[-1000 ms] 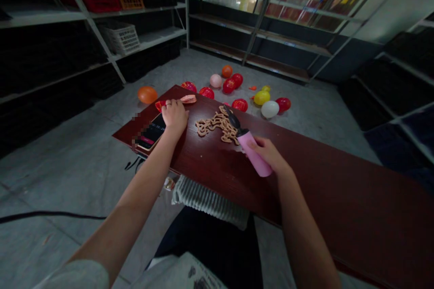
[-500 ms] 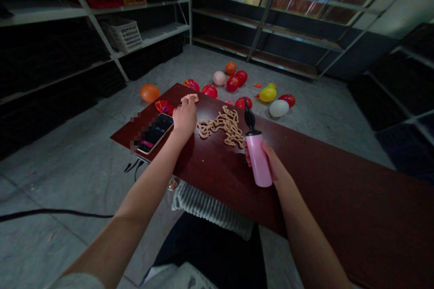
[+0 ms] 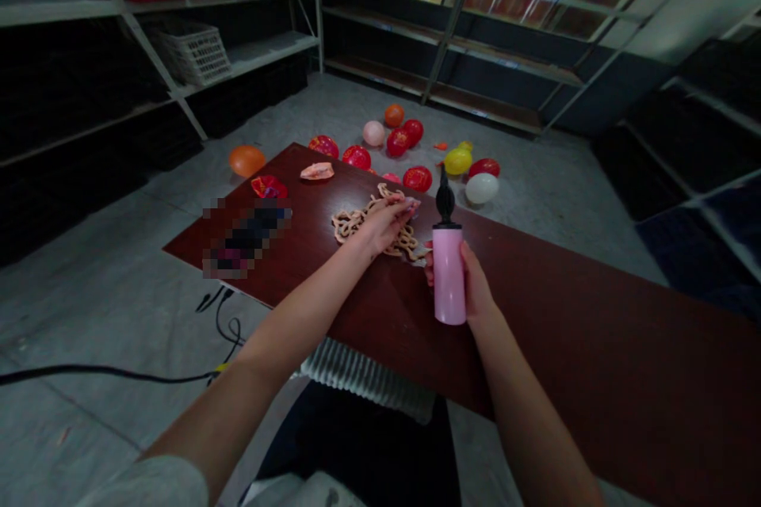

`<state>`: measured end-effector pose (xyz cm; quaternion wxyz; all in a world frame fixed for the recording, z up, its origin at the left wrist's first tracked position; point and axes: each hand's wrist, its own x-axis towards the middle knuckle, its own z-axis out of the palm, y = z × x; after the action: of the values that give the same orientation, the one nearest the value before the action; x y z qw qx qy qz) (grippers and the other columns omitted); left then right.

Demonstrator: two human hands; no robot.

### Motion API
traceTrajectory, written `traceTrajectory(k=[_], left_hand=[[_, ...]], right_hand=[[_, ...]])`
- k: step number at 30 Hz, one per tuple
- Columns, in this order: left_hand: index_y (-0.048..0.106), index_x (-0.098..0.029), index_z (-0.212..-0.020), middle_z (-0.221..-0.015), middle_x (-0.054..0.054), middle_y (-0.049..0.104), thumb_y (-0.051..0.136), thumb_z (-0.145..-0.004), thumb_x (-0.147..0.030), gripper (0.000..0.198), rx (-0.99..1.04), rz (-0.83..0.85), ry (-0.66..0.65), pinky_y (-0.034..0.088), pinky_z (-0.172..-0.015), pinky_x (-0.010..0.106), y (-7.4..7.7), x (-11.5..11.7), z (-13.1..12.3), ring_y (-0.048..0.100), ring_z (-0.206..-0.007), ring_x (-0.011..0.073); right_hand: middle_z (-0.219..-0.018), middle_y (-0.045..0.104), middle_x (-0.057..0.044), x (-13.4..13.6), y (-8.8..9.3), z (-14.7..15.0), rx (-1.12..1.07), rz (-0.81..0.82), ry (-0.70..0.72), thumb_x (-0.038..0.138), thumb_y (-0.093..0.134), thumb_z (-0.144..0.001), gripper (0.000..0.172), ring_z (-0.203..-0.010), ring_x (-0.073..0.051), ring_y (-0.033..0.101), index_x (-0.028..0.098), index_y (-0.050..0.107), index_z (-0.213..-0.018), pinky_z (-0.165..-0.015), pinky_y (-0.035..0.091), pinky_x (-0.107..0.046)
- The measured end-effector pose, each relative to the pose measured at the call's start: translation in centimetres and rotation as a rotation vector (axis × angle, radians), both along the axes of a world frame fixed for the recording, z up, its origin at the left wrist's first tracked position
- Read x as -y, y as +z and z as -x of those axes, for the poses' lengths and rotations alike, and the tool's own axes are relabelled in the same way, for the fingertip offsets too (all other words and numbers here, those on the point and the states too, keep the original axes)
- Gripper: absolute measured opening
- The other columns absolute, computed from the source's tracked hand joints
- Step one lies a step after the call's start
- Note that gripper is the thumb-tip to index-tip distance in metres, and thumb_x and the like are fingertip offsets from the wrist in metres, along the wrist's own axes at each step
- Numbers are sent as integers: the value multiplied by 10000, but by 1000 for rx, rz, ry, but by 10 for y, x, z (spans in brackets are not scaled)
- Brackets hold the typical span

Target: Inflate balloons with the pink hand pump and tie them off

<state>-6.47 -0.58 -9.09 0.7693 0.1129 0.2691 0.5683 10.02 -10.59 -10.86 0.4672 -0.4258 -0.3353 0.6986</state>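
A pink hand pump (image 3: 449, 276) with a black nozzle pointing up is gripped in my right hand (image 3: 476, 281). My left hand (image 3: 386, 223) is over the coiled tan strands (image 3: 350, 223) on the dark red table (image 3: 535, 277). Its fingers are pinched together near the pump's nozzle, on something small and pinkish that I cannot make out. A flat peach-coloured balloon (image 3: 317, 171) lies near the table's far left corner, and a crumpled red balloon (image 3: 269, 187) lies at the left edge.
A phone (image 3: 253, 234), partly blurred out, lies on the table's left end. Inflated balloons, among them an orange one (image 3: 246, 161) and a white one (image 3: 482, 188), rest on the floor beyond. Shelves with crates (image 3: 199, 54) stand behind; a black cable (image 3: 107, 370) runs at left.
My left hand has moved right from the peach balloon to above the tan strands, near the nozzle. The pump in my right hand is now more upright. The view has shifted slightly.
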Motion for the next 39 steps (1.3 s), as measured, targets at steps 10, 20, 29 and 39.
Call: traceTrajectory(k=[10,20,29,39], left_hand=[[636,-122,-900,-935,49,726,464,-1012,45,265,111,-42,220,591,-854,134,16,-9,43,730,-992,100],[607,-61,-1281,-842,53,721,424,-1090,-71,265,251,204,240,581,-632,80,10,-13,49,704,-659,67],[548,-67,-1434,-990,120,751,387,-1083,-52,386,338,323,87,613,-626,123,23,7,26,744,-698,113],[650,-127,-1289,-987,97,731,348,-1103,-85,357,348,163,101,635,-701,125,31,9,34,759,-920,141]], right_hand=[[-814,716,-29,0,-5,2,37,-15,6,737,622,-794,588,-608,-149,626,222,693,-1070,-551,555,-269],[-843,721,-39,0,-7,3,53,-18,21,708,587,-838,566,-638,-153,646,212,705,-1083,-592,573,-277],[-826,723,-41,1,-5,4,58,-18,8,714,615,-820,560,-631,-157,647,215,707,-1056,-591,570,-278],[-830,721,-38,4,-5,6,-12,12,32,694,671,-796,566,-639,-150,643,202,726,-1070,-584,565,-264]])
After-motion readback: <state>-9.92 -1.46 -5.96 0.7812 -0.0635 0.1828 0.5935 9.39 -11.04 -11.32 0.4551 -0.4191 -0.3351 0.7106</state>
